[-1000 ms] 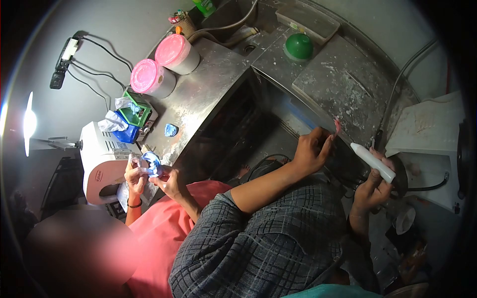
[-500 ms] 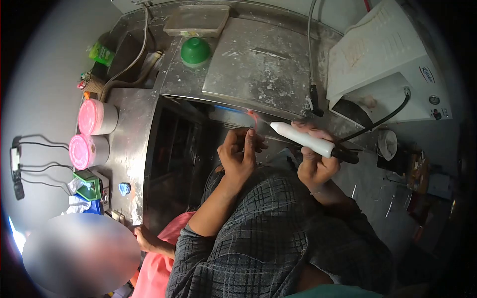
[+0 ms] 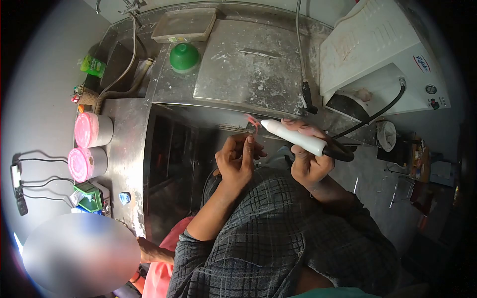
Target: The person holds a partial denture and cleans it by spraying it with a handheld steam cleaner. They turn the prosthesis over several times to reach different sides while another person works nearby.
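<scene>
In the middle of the head view, my left hand (image 3: 235,160) pinches a small, thin pink-red piece (image 3: 254,122) between thumb and fingers, its upper end sticking up past the fingertips. My right hand (image 3: 312,166) is wrapped around a white steam cleaner handpiece (image 3: 297,138) with a tapered tip. That tip points left, right at the pink-red piece. From its rear end a black hose (image 3: 370,120) curves up to the white machine (image 3: 410,82) at the right. Both hands are in front of the steel counter edge, above my lap.
A green rubber bowl (image 3: 184,57) and a shallow tray (image 3: 184,25) stand on the stained steel counter (image 3: 238,74). Two pink-lidded tubs (image 3: 86,129) are at the left, near a sink hose (image 3: 117,89). Another person's hand (image 3: 155,252) shows at lower left.
The handpiece tip has come closer to the pink-red piece, which now stands taller above my left fingertips. The whole view has shifted slightly.
</scene>
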Demonstrator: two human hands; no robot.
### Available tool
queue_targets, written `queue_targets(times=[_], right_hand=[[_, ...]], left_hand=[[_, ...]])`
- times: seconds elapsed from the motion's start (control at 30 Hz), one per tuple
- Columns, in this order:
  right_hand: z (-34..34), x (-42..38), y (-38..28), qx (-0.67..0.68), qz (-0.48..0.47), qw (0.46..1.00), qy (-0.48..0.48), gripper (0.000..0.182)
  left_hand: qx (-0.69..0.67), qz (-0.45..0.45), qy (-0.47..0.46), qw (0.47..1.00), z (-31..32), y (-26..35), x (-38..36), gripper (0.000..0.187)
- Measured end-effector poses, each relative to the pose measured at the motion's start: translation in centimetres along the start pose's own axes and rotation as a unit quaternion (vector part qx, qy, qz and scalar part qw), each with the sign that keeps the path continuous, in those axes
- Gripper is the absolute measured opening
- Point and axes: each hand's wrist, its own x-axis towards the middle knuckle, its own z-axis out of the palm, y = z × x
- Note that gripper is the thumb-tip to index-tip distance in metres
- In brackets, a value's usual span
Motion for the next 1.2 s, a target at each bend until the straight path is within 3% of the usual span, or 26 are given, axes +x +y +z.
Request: queue_targets(times=[0.1,0.17,0.37,0.83,1.07,1.17,1.2], right_hand=[[0.0,-0.1,-0.1,-0.009,0.040,0.999,0.008,0.014],[0.0,-0.3,0.5,-0.035,-0.005,0.999,0.010,0.018],[-0.1,-0.2,0.3,-0.042,-0.009,0.999,0.019,0.019],[-0.4,-0.3,-0.3,-0.026,0.004,1.000,0.015,0.019],[-0.5,-0.8,-0.4,0.008,-0.003,1.000,0.007,0.025],[-0.7,-1.0,-1.0,0.034,0.043,0.998,0.008,0.025],[-0.7,-0.9,-1.0,0.034,0.043,0.998,0.009,0.025]], left_hand=[[0.031,0.023,-0.007,0.999,0.2,-0.1,-0.2,0.011],[0.049,0.037,-0.011,0.998,0.3,-0.4,-0.3,0.010],[0.087,0.061,-0.027,0.994,0.3,-0.8,-0.4,0.006],[0.234,0.207,-0.029,0.950,0.5,-1.1,-0.3,0.012],[0.238,0.201,-0.032,0.950,0.2,-0.9,-0.8,0.012],[0.137,0.132,-0.029,0.981,0.2,-0.3,-1.0,0.011],[0.038,0.072,-0.019,0.996,0.0,-0.5,-0.9,0.012]])
